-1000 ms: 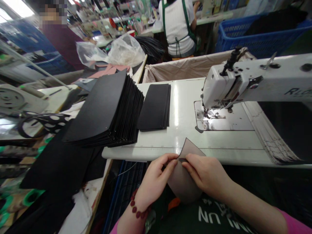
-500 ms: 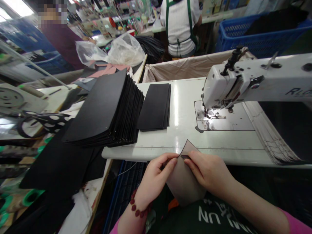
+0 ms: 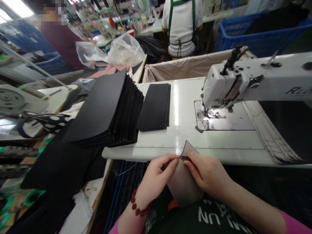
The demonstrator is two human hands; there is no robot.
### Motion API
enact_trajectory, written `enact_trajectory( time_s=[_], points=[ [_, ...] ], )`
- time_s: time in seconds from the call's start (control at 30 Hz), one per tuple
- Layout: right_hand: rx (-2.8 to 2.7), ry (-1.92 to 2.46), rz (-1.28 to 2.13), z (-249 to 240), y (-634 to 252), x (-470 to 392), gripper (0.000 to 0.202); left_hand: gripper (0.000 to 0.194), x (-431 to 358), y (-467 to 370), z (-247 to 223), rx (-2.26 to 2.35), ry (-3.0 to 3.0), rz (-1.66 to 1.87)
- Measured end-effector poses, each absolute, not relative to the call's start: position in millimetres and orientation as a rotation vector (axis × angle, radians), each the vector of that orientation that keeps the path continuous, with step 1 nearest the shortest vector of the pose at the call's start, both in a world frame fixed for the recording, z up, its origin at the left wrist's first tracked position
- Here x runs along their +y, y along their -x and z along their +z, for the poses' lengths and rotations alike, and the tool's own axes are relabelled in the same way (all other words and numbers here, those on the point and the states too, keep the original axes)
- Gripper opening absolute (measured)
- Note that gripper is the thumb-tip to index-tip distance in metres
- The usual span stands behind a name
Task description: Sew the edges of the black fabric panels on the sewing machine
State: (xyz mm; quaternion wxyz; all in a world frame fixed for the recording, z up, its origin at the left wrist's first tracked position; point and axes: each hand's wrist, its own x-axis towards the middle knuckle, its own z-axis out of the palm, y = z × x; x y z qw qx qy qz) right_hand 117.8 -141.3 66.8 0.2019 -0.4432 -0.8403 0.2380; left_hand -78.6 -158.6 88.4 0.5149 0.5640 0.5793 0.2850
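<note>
Between my two hands is a thin grey-backed panel (image 3: 184, 185) with a dark edge, bent so that one corner points up over the table's front edge. My left hand (image 3: 159, 175) pinches its left edge between thumb and fingers. My right hand (image 3: 209, 172) grips the panel close by, thumb and fingertips on a dark fold or strip near the left fingertips. What exactly lies under the right fingertips is hidden. Beyond the hands stands a white sewing machine (image 3: 229, 84), its presser foot over the metal plate (image 3: 234, 123).
A tall stack of black panels (image 3: 97, 107) stands left on the white table (image 3: 182, 136), beside a smaller black stack (image 3: 154, 105). More panels (image 3: 285, 130) lie under the machine arm at right. Scissors (image 3: 26, 125) rest far left. Two people work beyond, near a blue crate (image 3: 255, 32).
My hands stay almost in place, the right one shifting slightly on the panel. The person in the white top has moved a little to the right.
</note>
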Motion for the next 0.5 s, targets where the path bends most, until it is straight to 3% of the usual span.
enact_trajectory(
  time_s=[0.5],
  points=[
    [-2.403,1.230,0.574,67.6,-119.6,-139.9,0.027,0.025,-160.0,77.4,89.0,1.390,-1.388,0.672]
  ],
)
